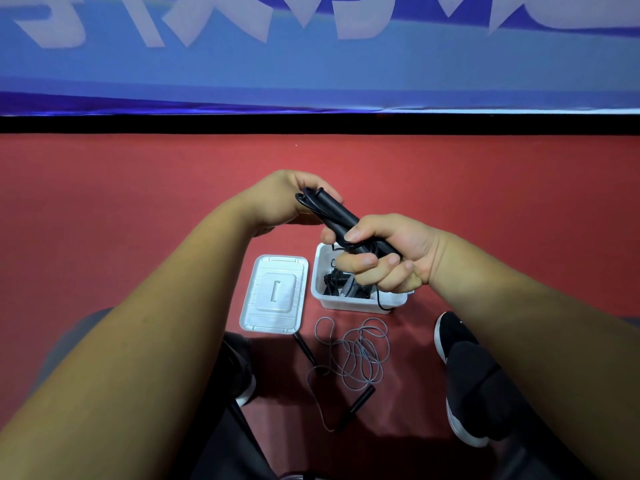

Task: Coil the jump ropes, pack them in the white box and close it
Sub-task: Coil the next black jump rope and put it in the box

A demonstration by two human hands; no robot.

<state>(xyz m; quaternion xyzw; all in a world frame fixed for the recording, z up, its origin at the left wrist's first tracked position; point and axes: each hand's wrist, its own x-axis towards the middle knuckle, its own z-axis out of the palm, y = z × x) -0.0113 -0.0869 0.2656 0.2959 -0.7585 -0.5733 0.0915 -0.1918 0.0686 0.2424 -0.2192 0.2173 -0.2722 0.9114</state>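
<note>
Both hands hold a black jump rope (334,211), handles and cord bundled together, above the floor. My right hand (384,252) grips the lower end of the handles. My left hand (282,199) holds the bundle's upper end, where cord loops stick out. Below them stands the open white box (320,289) with dark coiled rope and a metal spring inside; a black cord hangs over its near wall. The white lid (275,294) lies flat to the box's left. A grey jump rope (356,351) lies in loose loops on the floor, its black handles (356,408) near my feet.
The floor (138,202) is red. A black strip and a blue banner (311,64) run along the far side. My shoes (450,336) and dark trouser legs sit on either side of the grey rope.
</note>
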